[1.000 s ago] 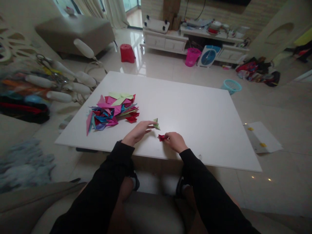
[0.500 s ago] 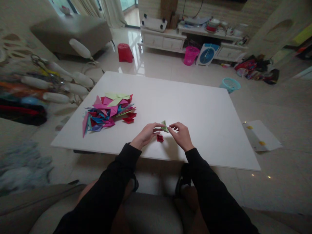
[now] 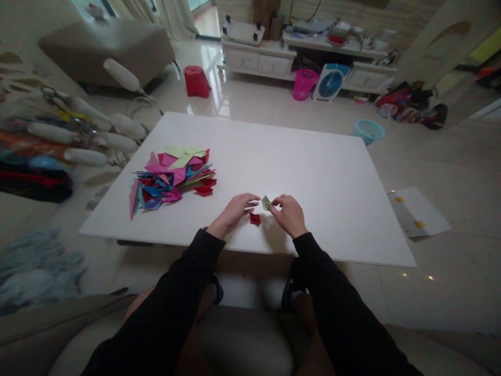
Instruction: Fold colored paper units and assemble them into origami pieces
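Our right hand (image 3: 288, 214) has closed onto the green paper piece (image 3: 266, 202), fingertips now pinching it beside our left hand (image 3: 235, 210), whose fingers touch its other side, half spread. It sits near the table's (image 3: 332, 172) front edge: small, folded, pointed. Just below lies a red piece (image 3: 255, 219). A loose pinch could let the fold spring open. The paper pile (image 3: 172, 177) lies toward the left edge.
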The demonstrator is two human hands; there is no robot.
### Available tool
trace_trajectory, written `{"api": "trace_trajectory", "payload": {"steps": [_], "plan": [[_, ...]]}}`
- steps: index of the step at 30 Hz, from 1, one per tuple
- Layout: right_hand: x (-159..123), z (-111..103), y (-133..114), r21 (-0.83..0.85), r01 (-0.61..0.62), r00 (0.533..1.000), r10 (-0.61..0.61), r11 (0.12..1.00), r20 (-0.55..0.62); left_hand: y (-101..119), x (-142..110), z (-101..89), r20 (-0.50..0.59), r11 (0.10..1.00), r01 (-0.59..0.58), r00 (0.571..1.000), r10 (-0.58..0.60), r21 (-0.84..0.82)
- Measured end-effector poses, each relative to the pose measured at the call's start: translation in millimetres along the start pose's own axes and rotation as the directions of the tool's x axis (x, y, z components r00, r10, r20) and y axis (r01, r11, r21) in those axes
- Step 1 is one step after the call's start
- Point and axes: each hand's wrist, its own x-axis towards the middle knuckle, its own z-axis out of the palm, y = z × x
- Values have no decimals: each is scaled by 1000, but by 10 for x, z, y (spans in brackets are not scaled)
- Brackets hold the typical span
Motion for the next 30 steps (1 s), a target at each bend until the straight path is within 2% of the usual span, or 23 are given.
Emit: {"api": "trace_trajectory", "payload": {"steps": [3,9,16,23,26,30], "plan": [[-20,48,33,-126,-13,999,19,992,49,60,5,-59,-71,995,-27,997,34,92],[-46,180,81,-271,-26,986,69,962,154,86,13,-140,-98,942,-19,994,55,335],[-84,257,-26,-291,17,970,55,957,235,80,15,-163,-71,883,-21,996,61,469],[-104,244,-59,-282,39,955,47,959,292,115,9,-276,-73,834,-46,992,103,551],[-112,236,-59,-271,45,955,38,962,294,119,41,-382,-94,747,-46,985,144,664],[-118,206,-64,-250,38,964,31,967,264,78,148,-636,-181,543,59,968,173,837]]}}
